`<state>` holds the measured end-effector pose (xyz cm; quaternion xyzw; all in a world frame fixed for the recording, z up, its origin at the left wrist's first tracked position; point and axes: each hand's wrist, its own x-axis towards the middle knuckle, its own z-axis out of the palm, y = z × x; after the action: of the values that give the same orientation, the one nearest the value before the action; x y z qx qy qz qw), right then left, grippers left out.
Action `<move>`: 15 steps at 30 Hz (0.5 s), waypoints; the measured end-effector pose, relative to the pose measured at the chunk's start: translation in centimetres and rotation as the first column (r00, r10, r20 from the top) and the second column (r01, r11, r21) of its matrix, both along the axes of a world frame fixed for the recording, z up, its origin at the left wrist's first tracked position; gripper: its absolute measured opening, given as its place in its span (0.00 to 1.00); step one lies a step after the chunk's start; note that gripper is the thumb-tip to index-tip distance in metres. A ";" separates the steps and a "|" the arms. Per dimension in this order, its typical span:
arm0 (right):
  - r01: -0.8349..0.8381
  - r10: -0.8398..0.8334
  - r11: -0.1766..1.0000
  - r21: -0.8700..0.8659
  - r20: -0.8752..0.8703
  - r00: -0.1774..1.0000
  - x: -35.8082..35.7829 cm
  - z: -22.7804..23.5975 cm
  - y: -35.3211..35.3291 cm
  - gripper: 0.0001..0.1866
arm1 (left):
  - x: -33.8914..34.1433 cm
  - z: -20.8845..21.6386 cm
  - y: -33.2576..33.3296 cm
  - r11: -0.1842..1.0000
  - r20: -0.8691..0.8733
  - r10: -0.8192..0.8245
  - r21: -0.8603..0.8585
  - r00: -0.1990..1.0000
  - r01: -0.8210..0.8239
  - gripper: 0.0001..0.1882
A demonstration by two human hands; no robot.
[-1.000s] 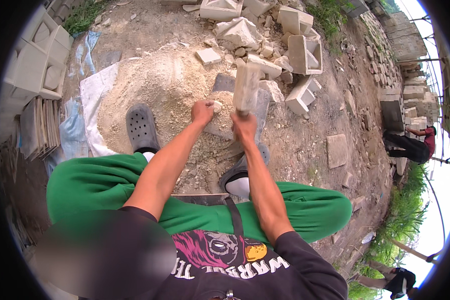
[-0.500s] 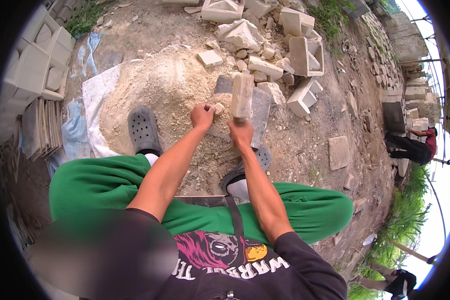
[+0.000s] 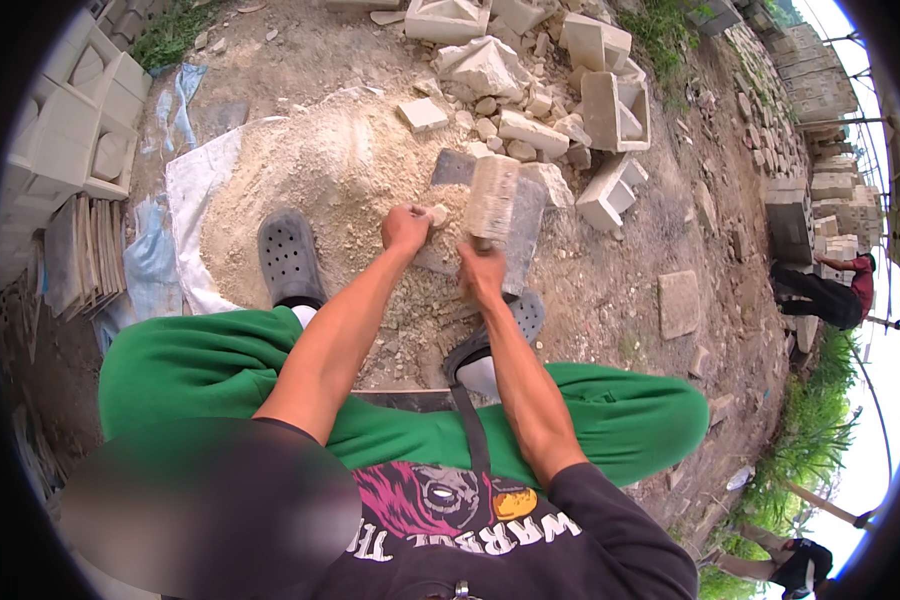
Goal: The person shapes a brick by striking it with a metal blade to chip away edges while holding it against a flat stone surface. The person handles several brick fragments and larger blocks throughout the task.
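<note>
My right hand (image 3: 482, 265) is closed round the handle of a wooden mallet (image 3: 492, 198), whose worn, blocky head stands up in front of the fist. To its left, my left hand (image 3: 407, 230) pinches a small pale stone piece (image 3: 437, 214) between thumb and fingers. Below the stone and the mallet lies a dark flat slab (image 3: 526, 222), partly strewn with pale crumbs. The mallet head hides part of that slab. A gap separates the mallet from the stone piece.
Crushed pale rubble (image 3: 300, 165) is heaped on a white sheet (image 3: 192, 190). Broken stone chunks (image 3: 480, 68) and moulded blocks (image 3: 610, 112) lie beyond. Stacked blocks (image 3: 95, 110) and thin boards (image 3: 88, 255) stand at left. A person (image 3: 835, 290) bends by blocks at far right; another (image 3: 800, 565) is lower right.
The mallet head has tilted and swung slightly right, so more of its broad side shows. My left hand stays almost in place with the stone piece.
</note>
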<state>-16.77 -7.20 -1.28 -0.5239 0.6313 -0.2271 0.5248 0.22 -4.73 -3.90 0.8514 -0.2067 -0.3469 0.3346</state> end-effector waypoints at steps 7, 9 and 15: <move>-0.088 0.146 0.868 -0.489 0.081 0.986 4.3 11.8 -6.5 0.06 | 0.2 2.0 0.9 1.000 -0.084 -0.007 0.017 0.996 0.008 0.14; -0.013 0.195 0.785 -0.620 0.227 0.954 4.0 9.4 -6.3 0.14 | 0.1 1.9 0.8 1.000 -0.097 0.006 0.002 0.995 -0.006 0.13; -0.231 0.198 0.971 -0.061 -0.329 0.923 1.2 1.4 0.2 0.21 | 0.2 1.7 0.4 1.000 -0.083 -0.003 0.022 0.997 0.005 0.12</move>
<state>-15.52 -6.99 0.12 -0.6451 0.6350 -0.1111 0.4103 0.39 -4.28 -2.23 0.8395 -0.1903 -0.3850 0.3330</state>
